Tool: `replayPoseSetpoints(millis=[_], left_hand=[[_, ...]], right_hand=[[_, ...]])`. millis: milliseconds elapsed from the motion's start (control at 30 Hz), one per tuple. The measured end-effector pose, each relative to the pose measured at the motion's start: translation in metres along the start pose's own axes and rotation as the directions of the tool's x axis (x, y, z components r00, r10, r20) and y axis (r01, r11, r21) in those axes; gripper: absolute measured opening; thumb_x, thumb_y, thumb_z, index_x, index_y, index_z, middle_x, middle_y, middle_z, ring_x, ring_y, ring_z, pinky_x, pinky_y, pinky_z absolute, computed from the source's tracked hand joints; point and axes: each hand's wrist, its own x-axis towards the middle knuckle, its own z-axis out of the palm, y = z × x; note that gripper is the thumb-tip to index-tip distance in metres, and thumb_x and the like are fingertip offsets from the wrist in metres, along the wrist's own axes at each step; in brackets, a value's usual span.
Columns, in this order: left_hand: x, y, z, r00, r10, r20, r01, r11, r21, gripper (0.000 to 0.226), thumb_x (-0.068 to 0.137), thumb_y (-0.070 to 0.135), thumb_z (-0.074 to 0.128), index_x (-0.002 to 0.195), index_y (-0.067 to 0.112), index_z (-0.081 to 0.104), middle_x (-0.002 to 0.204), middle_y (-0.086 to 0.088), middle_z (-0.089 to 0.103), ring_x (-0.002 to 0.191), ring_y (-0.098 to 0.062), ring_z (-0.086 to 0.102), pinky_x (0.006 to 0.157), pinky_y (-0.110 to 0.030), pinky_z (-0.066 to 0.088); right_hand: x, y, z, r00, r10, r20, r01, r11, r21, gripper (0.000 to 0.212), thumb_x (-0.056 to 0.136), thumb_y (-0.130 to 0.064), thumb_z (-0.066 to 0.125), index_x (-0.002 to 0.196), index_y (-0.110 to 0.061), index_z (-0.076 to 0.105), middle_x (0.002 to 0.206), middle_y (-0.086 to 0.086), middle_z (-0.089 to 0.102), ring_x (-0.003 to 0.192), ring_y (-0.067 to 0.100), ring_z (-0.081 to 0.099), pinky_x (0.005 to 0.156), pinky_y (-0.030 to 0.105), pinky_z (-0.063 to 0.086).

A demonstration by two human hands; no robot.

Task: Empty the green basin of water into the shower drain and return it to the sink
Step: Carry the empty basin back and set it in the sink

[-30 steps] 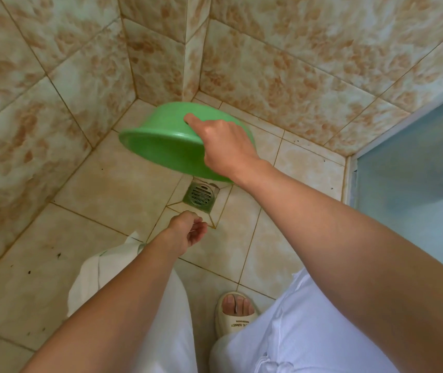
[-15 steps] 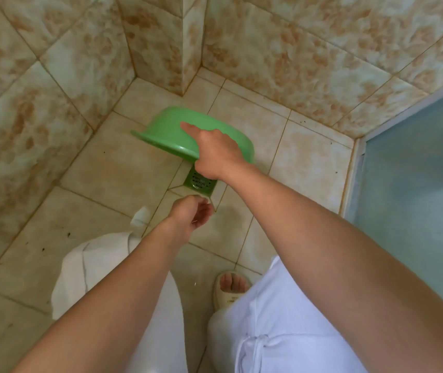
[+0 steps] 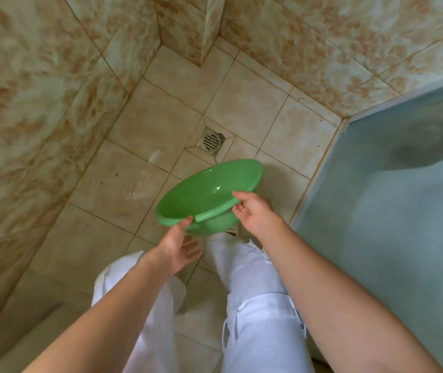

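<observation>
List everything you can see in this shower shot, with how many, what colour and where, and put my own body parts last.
green basin: one, green, held open side up above the floor, near the drain
drain: one, metal, set in the floor
floor tiles: many, beige, wet patches left of the basin
wall tiles: many, beige with brown mottling, left and top
glass panel: one, frosted blue, right
trousers: white, bottom centre
left hand: one, at the basin's near rim
right hand: one, gripping the rim

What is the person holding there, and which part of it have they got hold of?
The green basin, held by its rim: the right hand pinches the near right edge, and the left hand meets the near left edge, thumb on top. It is open side up, near the drain.
</observation>
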Motion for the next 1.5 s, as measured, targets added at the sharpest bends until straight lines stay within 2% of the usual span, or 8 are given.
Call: replayPoseSetpoints(millis=[100,300,500,700,833,1133,1333,1500], left_hand=[[-0.04,0.0,-0.036,0.999,-0.027,-0.028,0.027,1.0,-0.002,0.068,0.094,0.043,0.057,0.142,0.001,0.036,0.136,-0.025,0.05,0.118,-0.039,0.054,0.088,-0.046,0.049],[-0.143,0.019,-0.094,0.963,0.186,-0.193,-0.173,0.982,0.079,0.029,0.097,0.028,0.056,0.107,0.001,0.054,0.091,-0.02,0.068,0.082,-0.032,0.068,0.083,-0.045,0.053],[-0.224,0.019,-0.111,0.951,0.289,-0.105,-0.26,0.938,0.23,0.029,0.091,0.02,0.064,0.113,0.002,0.057,0.097,-0.016,0.064,0.089,-0.03,0.066,0.081,-0.046,0.052],[-0.269,0.001,-0.085,0.962,0.271,0.018,-0.264,0.915,0.304,0.029,0.089,0.017,0.066,0.11,0.0,0.059,0.096,-0.017,0.062,0.098,-0.033,0.063,0.09,-0.05,0.051],[-0.275,-0.022,-0.053,0.97,0.234,0.069,-0.241,0.872,0.427,0.018,0.091,0.011,0.062,0.104,-0.001,0.058,0.096,-0.019,0.063,0.091,-0.032,0.064,0.081,-0.048,0.051],[-0.277,-0.129,0.022,0.985,0.17,0.023,-0.135,0.686,0.715,0.015,0.091,0.007,0.06,0.099,-0.001,0.049,0.098,-0.023,0.056,0.084,-0.035,0.059,0.083,-0.044,0.048],[-0.28,-0.234,0.064,0.99,0.134,0.053,-0.121,0.578,0.807,0.031,0.092,0.005,0.058,0.121,-0.002,0.049,0.125,-0.02,0.046,0.12,-0.043,0.049,0.093,-0.049,0.047],[-0.285,-0.315,0.098,0.999,0.01,0.04,-0.04,0.473,0.88,0.025,0.092,0.009,0.057,0.114,0.0,0.049,0.124,-0.025,0.039,0.116,-0.04,0.048,0.084,-0.047,0.048]], right_hand=[[-0.064,0.029,-0.018,0.992,0.107,0.061,-0.114,0.986,0.124,0.018,0.085,0.011,0.059,0.087,-0.007,0.059,0.085,0.009,0.062,0.073,0.017,0.055,0.063,0.024,0.044],[-0.19,0.054,-0.041,0.982,0.137,0.132,-0.178,0.906,0.384,0.009,0.09,0.0,0.056,0.086,-0.008,0.059,0.083,0.007,0.059,0.074,0.016,0.052,0.063,0.023,0.039],[-0.276,0.08,-0.071,0.978,0.118,0.173,-0.189,0.853,0.487,0.002,0.089,-0.005,0.059,0.09,-0.004,0.058,0.084,0.008,0.057,0.074,0.017,0.05,0.063,0.026,0.041],[-0.321,0.095,-0.123,0.983,0.06,0.175,-0.155,0.785,0.6,0.024,0.084,-0.007,0.067,0.107,-0.003,0.058,0.092,0.01,0.058,0.079,0.019,0.052,0.065,0.03,0.046],[-0.337,0.108,-0.174,0.991,0.045,0.128,-0.114,0.79,0.602,0.032,0.083,-0.002,0.068,0.112,-0.005,0.057,0.098,0.011,0.058,0.084,0.022,0.054,0.066,0.035,0.05],[-0.351,0.17,-0.312,0.991,0.115,0.067,-0.127,0.652,0.748,0.023,0.086,0.0,0.064,0.107,-0.003,0.055,0.1,0.015,0.055,0.086,0.024,0.055,0.069,0.034,0.052],[-0.364,0.229,-0.411,0.993,0.117,-0.004,-0.05,0.453,0.89,0.014,0.089,-0.002,0.06,0.102,-0.001,0.052,0.097,0.019,0.055,0.083,0.028,0.055,0.065,0.034,0.05],[-0.379,0.276,-0.481,0.99,0.126,-0.069,0.031,0.284,0.958,0.009,0.091,-0.005,0.06,0.091,-0.002,0.052,0.084,0.017,0.054,0.072,0.025,0.054,0.056,0.031,0.048]])
